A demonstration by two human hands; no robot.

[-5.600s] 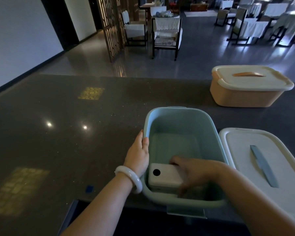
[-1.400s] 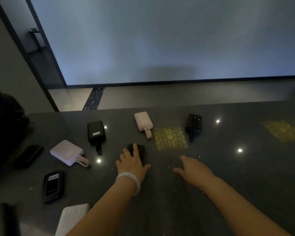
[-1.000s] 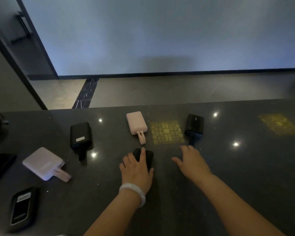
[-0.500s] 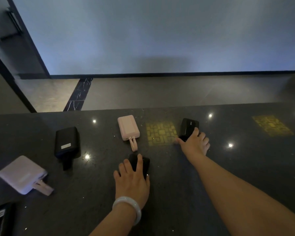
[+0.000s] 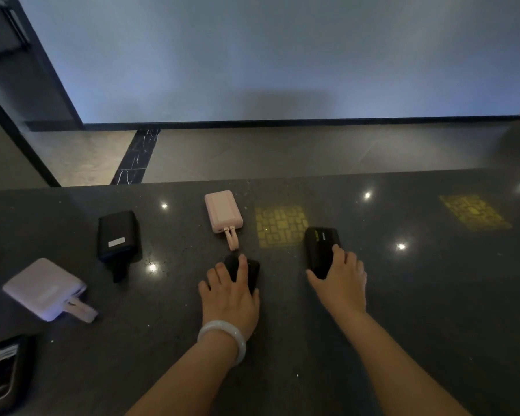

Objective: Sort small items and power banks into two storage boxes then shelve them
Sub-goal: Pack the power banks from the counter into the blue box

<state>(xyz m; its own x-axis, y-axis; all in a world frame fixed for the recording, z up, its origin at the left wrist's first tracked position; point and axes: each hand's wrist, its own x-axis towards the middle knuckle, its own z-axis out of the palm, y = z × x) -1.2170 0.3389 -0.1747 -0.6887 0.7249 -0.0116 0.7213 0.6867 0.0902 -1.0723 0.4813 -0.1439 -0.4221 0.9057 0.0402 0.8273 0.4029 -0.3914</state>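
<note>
Several power banks lie on the dark speckled counter (image 5: 433, 310). My left hand (image 5: 230, 295) rests on top of a small black power bank (image 5: 249, 270), fingers curled over it. My right hand (image 5: 341, 280) grips a larger black power bank (image 5: 320, 247) by its near end, thumb on its left side and fingers on its right. A pink power bank (image 5: 222, 216) with a short cable loop lies just beyond my left hand. The storage boxes are out of view.
To the left lie a black power bank (image 5: 117, 235), a pale lilac power bank (image 5: 44, 288) with a cable loop, and a black device (image 5: 0, 373) at the bottom-left corner. The counter's far edge drops to a tiled floor (image 5: 282, 151).
My right hand has closed on the larger black power bank and drawn it a little nearer to me. My left hand stays on the small black one.
</note>
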